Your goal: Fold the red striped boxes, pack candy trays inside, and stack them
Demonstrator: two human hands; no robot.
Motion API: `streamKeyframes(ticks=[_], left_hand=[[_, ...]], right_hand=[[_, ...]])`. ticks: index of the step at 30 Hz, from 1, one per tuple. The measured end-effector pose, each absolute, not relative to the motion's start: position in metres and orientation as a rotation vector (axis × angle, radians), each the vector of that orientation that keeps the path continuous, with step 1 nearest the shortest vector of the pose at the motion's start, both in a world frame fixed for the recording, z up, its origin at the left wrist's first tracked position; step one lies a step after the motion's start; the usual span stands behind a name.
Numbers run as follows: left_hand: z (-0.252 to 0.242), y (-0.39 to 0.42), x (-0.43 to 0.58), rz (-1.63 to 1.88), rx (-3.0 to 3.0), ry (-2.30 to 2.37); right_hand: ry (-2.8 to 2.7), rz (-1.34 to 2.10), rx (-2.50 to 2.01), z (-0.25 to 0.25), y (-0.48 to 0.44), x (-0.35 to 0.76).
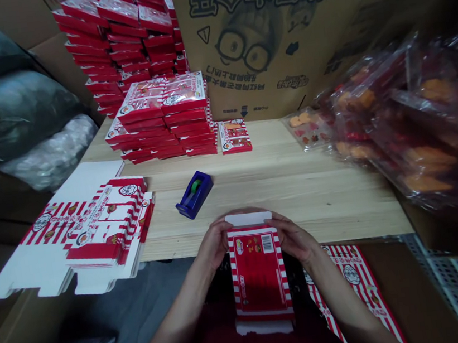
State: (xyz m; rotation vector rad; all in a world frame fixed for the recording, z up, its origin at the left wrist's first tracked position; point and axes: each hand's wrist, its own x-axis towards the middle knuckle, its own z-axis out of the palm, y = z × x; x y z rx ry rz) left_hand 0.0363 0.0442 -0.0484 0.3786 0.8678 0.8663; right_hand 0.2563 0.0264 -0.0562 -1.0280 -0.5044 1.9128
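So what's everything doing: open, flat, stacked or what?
Striped box: held, white end flaps sticking out
Left hand: gripping the box
Right hand: gripping it too
Blue tape dispenser: upright, loaded
Flat cartons: piled
Red boxes: stacked
Clear bags: heaped; can't tell if sealed

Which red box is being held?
The printed box between the left hand and right hand, its barcode facing up and a white flap out at the far end. Neither hand touches the stacked boxes or the single box beside them.
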Motion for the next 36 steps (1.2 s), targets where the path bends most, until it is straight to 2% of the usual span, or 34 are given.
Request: streamKeyframes(ticks=[4,11,16,28,36], left_hand=[[-0.042,0.031,0.035,0.94,0.537,0.872],[-0.053,0.027,0.021,0.867,0.982,0.918],[-0.056,0.037,0.013,0.824,1.044,0.91],[-0.023,0.056,0.017,0.58,1.308,0.81],[-0.023,0.068,0.021,0.528,1.248,0.889]], right_hand=[[-0.547,1.742,-1.076,-0.062,0.016,0.257],[-0.698,1.528,-1.135,-0.065,0.005,0.251],[-0.897,1.582,-1.126,-0.062,0.01,0.267],[-1.302,1.788,-1.087,-0.028,0.031,0.275],[-1.18,1.756,-1.166,-0.035,0.036,0.272]])
